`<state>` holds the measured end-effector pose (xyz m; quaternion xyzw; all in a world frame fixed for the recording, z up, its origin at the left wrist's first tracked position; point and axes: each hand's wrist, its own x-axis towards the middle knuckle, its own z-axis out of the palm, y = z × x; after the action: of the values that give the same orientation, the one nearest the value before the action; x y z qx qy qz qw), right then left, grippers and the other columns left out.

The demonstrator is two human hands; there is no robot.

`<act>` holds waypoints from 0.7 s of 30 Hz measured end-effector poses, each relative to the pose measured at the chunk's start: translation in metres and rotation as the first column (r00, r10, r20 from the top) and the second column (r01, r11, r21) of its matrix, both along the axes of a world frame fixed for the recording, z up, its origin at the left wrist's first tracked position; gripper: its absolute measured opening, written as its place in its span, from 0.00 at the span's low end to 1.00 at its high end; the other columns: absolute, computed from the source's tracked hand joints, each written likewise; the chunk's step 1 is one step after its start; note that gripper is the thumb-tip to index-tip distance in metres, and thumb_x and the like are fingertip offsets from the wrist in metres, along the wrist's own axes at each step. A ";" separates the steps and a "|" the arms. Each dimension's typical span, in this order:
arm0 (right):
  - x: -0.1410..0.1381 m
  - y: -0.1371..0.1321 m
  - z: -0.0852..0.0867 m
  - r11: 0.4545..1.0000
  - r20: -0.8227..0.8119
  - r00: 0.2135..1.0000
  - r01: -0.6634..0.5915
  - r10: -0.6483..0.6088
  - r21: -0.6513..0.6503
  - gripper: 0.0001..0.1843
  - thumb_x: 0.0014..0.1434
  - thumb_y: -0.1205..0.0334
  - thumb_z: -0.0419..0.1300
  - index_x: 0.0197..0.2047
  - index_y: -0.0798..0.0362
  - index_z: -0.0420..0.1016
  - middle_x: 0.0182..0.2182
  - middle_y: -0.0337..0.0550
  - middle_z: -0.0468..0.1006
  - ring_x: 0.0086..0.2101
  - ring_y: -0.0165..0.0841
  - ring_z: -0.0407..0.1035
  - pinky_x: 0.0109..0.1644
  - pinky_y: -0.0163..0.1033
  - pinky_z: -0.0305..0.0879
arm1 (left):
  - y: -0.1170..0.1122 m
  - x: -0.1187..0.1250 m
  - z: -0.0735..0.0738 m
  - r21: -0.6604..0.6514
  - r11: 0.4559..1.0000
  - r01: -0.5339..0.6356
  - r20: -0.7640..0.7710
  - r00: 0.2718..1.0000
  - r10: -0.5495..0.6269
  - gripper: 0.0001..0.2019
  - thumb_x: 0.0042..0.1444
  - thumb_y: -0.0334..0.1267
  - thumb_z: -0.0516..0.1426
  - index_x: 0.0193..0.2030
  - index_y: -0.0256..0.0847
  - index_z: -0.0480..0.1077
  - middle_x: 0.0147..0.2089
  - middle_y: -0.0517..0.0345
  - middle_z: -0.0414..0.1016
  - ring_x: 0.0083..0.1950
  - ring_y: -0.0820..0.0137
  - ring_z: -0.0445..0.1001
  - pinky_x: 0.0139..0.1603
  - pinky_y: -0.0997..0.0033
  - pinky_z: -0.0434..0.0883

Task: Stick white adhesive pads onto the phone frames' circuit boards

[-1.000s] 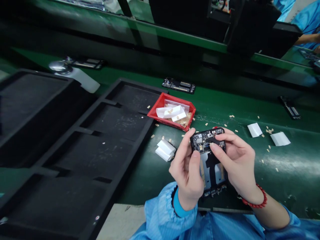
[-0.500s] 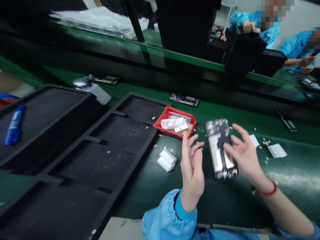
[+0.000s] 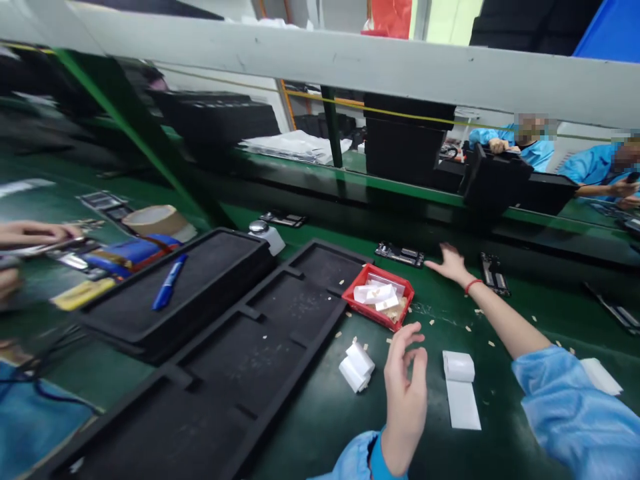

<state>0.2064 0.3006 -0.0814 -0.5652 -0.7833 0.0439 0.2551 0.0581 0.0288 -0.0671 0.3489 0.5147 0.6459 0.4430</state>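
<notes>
My right hand (image 3: 451,264) is stretched far out over the green belt (image 3: 520,407), fingers spread and holding nothing. It lies between two dark phone boards, one (image 3: 400,254) to its left and one (image 3: 494,273) just to its right. A red bead bracelet is on that wrist. My left hand (image 3: 406,373) hovers near me with loosely curled, parted fingers and nothing in it. It is just below the red bin (image 3: 403,308) of white slips, between a folded white slip (image 3: 356,366) and a white paper strip (image 3: 461,390).
Long black foam trays (image 3: 240,373) fill the left, one with a blue marker (image 3: 169,283) on it. A tape roll (image 3: 158,223) and another person's hand (image 3: 31,233) are at far left. Co-workers in blue sit at the back right. Small tan scraps litter the belt.
Both hands held the phone board; the left let go, the right carried it out over the belt and now is empty beside a board lying there. The view has tilted up.
</notes>
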 end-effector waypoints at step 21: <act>0.007 -0.252 0.007 0.971 -0.309 0.920 -0.223 0.239 0.089 0.39 0.50 0.53 0.72 0.62 0.48 0.64 0.55 0.54 0.70 0.56 0.49 0.70 0.57 0.55 0.73 | -0.002 -0.007 0.010 0.023 0.996 -0.086 0.096 0.992 0.084 0.20 0.63 0.55 0.59 0.48 0.40 0.76 0.47 0.48 0.83 0.50 0.59 0.82 0.52 0.63 0.79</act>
<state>0.2130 0.0484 -0.0741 -0.4476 -0.7940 0.1437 0.3855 0.0512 0.0269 -0.0570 0.3017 0.4987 0.6868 0.4343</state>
